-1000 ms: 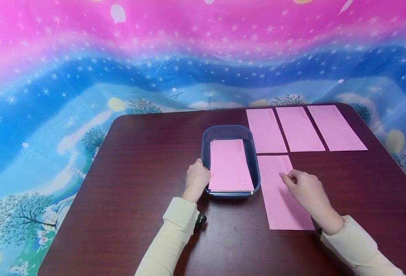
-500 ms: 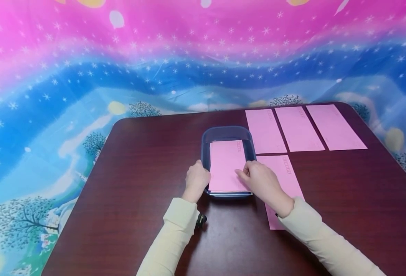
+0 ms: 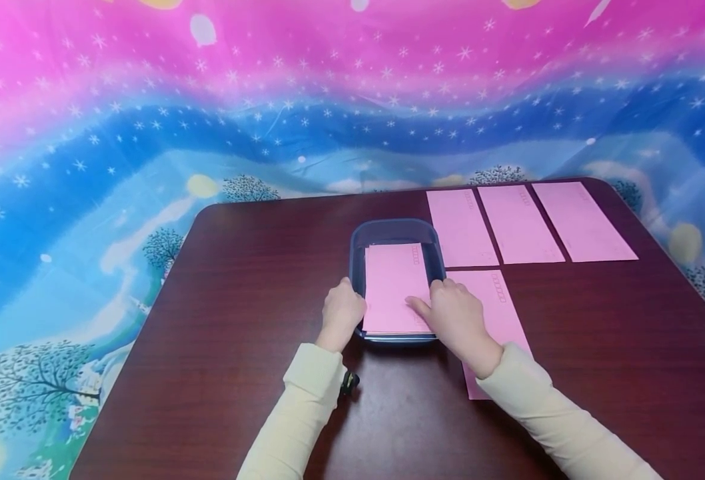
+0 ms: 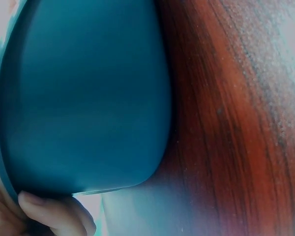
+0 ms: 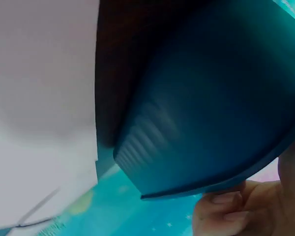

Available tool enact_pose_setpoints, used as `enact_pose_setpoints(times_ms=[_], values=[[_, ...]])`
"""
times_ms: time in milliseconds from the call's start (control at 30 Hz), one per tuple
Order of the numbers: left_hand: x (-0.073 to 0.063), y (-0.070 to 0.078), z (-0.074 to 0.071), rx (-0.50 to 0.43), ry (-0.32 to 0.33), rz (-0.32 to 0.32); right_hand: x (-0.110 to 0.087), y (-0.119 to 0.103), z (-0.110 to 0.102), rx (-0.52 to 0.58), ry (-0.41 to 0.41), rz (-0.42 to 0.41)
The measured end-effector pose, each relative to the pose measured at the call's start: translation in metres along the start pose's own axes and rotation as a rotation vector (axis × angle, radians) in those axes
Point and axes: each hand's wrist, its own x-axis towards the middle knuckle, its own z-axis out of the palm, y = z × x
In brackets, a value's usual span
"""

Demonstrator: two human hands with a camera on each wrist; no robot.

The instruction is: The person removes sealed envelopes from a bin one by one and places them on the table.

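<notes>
A dark blue plastic bin [image 3: 394, 231] stands mid-table with a stack of pink envelopes [image 3: 391, 283] in it. My left hand [image 3: 342, 308] grips the bin's left rim; in the left wrist view its fingers [image 4: 56, 211] curl at the rim from outside. On the opposite side my right hand [image 3: 457, 320] holds the right rim, thumb over the top envelope. The right wrist view has the fingertips [image 5: 221, 214] tucked under the bin's lip. A single pink envelope [image 3: 505, 320] lies right of the bin, partly hidden beneath my right hand and sleeve.
Three pink envelopes lie in a row at the back right: one beside the bin [image 3: 463, 230], a middle envelope [image 3: 520, 227] and an outer envelope [image 3: 585, 223]. They rest on a dark brown wooden table [image 3: 238, 287]. A colourful printed cloth [image 3: 304, 87] hangs behind the table.
My right hand has moved left from over the single envelope to the bin's right rim and taken hold of it. My left hand has stayed on the left rim.
</notes>
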Motion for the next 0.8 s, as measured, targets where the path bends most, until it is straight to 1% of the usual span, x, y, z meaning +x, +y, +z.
enact_pose_setpoints(times_ms=[167,267,333,433,533,633,700,800], values=[[0.001,0.000,0.000,-0.004,-0.015,-0.007,-0.001,-0.003,0.005,-0.086,0.071,-0.038],[0.001,0.000,-0.001,-0.010,-0.012,-0.005,-0.001,-0.004,0.006,-0.105,0.105,-0.054],[0.001,0.000,-0.001,-0.012,-0.005,-0.003,0.000,-0.003,0.007,-0.098,0.103,-0.049],[0.002,0.000,0.000,-0.004,0.002,0.007,0.001,-0.001,0.005,-0.042,0.048,-0.013],[0.003,-0.001,0.001,-0.003,0.004,0.020,0.004,0.005,0.000,0.078,-0.043,0.049],[0.003,-0.002,0.001,0.003,0.015,0.036,0.007,0.011,-0.004,0.181,-0.110,0.096],[0.003,-0.002,0.000,0.001,0.024,0.045,0.008,0.013,-0.005,0.209,-0.127,0.104],[0.003,-0.003,0.000,0.003,0.028,0.046,0.009,0.013,-0.007,0.215,-0.125,0.103]])
